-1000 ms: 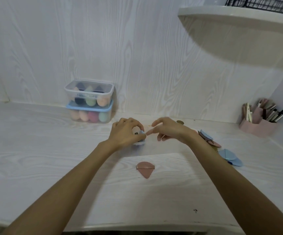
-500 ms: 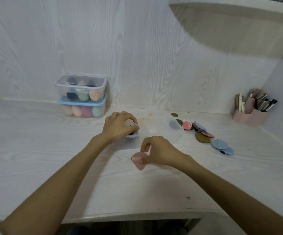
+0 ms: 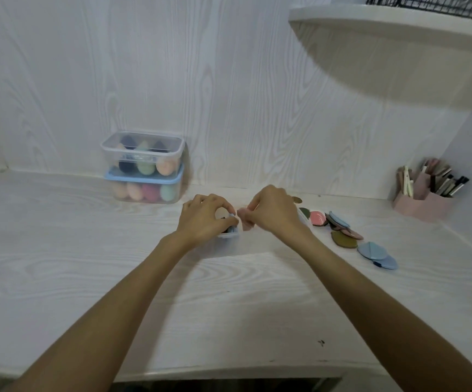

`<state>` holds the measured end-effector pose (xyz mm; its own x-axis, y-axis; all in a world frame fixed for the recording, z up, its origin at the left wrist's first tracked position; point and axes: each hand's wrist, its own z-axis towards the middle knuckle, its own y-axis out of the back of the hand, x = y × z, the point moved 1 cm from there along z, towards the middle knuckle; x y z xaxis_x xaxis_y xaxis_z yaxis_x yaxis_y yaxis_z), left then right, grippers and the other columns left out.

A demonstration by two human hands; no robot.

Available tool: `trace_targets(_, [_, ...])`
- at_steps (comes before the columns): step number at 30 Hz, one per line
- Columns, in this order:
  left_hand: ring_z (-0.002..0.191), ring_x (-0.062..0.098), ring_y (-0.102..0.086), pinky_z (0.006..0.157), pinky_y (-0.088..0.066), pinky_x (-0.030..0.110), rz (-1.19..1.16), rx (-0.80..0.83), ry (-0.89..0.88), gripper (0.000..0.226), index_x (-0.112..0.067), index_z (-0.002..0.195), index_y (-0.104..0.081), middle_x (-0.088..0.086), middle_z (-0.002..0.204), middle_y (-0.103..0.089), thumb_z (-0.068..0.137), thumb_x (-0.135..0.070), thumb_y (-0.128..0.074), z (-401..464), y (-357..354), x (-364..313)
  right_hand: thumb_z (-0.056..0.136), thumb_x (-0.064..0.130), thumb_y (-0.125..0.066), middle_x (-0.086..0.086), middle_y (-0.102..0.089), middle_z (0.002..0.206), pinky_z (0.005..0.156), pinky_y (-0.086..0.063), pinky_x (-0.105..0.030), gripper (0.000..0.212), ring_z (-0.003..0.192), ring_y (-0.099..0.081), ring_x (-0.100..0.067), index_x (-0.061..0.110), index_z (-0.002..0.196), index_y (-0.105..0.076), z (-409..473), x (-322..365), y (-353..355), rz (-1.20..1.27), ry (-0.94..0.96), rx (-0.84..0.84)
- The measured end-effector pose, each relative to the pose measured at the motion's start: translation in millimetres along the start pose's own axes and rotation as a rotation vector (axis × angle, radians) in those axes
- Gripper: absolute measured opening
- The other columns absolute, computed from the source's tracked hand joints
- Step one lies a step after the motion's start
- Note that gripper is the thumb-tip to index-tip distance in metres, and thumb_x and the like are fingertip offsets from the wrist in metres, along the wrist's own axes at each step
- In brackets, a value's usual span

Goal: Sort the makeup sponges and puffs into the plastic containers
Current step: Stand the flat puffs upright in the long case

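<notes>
We steady the small clear container (image 3: 230, 234) with our left hand (image 3: 205, 220), fingers curled around it, so our right hand (image 3: 273, 212) can slot in the pinched pink puff (image 3: 245, 219) beside it; more puffs (image 3: 342, 230) wait right.

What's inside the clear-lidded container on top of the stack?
The top container holds egg-shaped sponges: dark, green and orange in front. More sit behind, partly covered, so no full count.

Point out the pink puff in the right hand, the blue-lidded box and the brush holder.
pink puff (image 3: 246, 222), head view, its exposed lower edge
blue-lidded box (image 3: 144, 180), head view, its lid
brush holder (image 3: 421, 205), head view, its front wall
</notes>
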<state>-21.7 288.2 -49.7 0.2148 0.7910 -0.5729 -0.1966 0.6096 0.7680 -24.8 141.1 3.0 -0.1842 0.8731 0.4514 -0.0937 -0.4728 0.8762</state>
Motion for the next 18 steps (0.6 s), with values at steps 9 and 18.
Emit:
trace_targets(9, [0.121, 0.017, -0.041, 0.099, -0.027, 0.033, 0.030, -0.008, -0.006, 0.011, -0.034, 0.090, -0.063, -0.013, 0.121, -0.058, 0.083, -0.042, -0.059, 2, -1, 1, 0.080, 0.013, -0.069, -0.009, -0.072, 0.091, 0.062, -0.042, -0.020, 0.028, 0.077, -0.062, -0.013, 0.000, 0.105, -0.072, 15, 6, 5, 0.096, -0.148, 0.453])
trace_targets(18, [0.123, 0.015, -0.038, 0.101, -0.026, 0.034, 0.097, 0.072, -0.038, 0.040, -0.050, 0.101, -0.065, -0.019, 0.127, -0.053, 0.078, -0.054, -0.032, 1, 1, 1, 0.081, 0.010, -0.071, -0.002, -0.068, 0.091, 0.056, -0.039, -0.015, 0.023, 0.062, -0.059, -0.002, 0.007, 0.104, -0.074, 11, -8, 7, 0.294, -0.155, 0.463])
